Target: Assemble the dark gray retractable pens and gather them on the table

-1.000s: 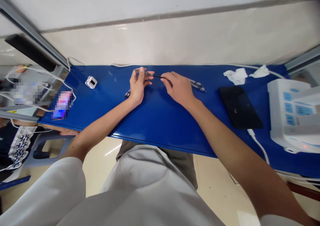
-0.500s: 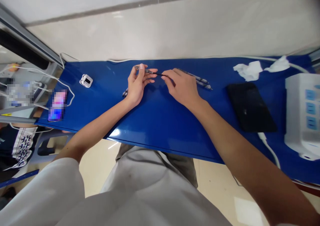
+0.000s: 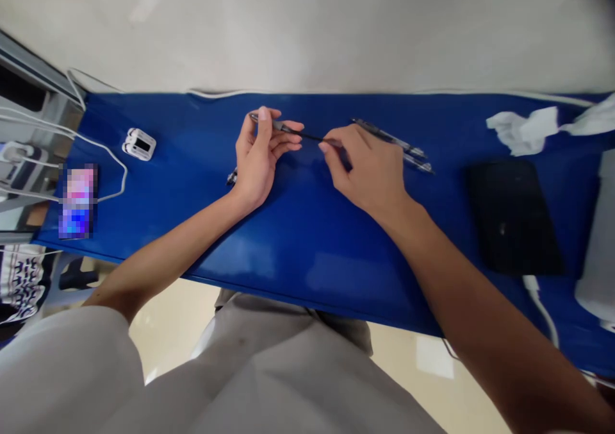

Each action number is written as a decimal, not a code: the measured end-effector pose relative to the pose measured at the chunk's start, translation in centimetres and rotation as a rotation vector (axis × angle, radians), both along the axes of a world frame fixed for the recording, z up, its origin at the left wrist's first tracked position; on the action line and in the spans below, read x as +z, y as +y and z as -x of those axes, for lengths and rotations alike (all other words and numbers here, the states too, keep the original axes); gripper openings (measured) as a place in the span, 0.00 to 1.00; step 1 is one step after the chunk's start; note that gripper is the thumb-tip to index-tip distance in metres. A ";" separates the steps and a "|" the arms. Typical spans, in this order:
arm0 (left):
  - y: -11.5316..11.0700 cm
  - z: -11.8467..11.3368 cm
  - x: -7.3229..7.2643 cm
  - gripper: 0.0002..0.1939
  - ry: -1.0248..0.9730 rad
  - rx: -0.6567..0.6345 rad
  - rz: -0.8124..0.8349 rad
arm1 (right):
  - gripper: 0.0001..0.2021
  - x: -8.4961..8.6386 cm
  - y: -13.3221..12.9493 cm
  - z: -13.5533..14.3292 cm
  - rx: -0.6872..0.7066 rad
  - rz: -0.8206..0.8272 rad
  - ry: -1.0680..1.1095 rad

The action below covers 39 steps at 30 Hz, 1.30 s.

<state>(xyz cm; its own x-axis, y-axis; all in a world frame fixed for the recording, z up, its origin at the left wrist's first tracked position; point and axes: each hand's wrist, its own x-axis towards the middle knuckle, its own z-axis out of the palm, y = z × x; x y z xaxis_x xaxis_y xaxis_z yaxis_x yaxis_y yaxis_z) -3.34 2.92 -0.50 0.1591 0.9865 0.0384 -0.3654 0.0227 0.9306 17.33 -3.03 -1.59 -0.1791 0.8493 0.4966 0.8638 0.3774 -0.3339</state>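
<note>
Adjoining 1 pale wall, 1 blue table extends below the left hand and the right hand. Beside the right hand, 2 pens lie on the table. The left thumb and fingers grip 1 pen barrel; the right thumb and forefinger pinch 1 thin dark rod. From the right fingertips, this rod's long axis runs left toward the barrel, nearly in line with it; whether its tip enters is not discernible.

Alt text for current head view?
Left hand grips a pen barrel; right hand pinches a thin dark refill extending from it, above a blue table. Pens lie beside the right hand; crumpled tissue and a black device lie farther right.
</note>
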 end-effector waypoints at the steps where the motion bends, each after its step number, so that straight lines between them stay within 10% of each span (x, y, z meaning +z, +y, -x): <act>1: 0.0 0.0 0.0 0.19 -0.012 0.005 -0.003 | 0.28 0.0 0.0 -0.1 0.001 0.003 0.000; 39: -0.8 -0.4 0.1 0.19 0.119 0.012 -0.130 | 0.23 1.3 -0.9 -0.3 -0.007 0.067 -0.016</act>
<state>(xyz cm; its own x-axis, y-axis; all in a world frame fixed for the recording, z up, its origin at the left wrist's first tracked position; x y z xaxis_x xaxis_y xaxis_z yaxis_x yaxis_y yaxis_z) -2.96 2.07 -0.40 0.1583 0.9764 0.1472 -0.2521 -0.1042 0.9621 17.59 -3.95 -0.26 -0.1802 0.8817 0.4361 0.8719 0.3484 -0.3442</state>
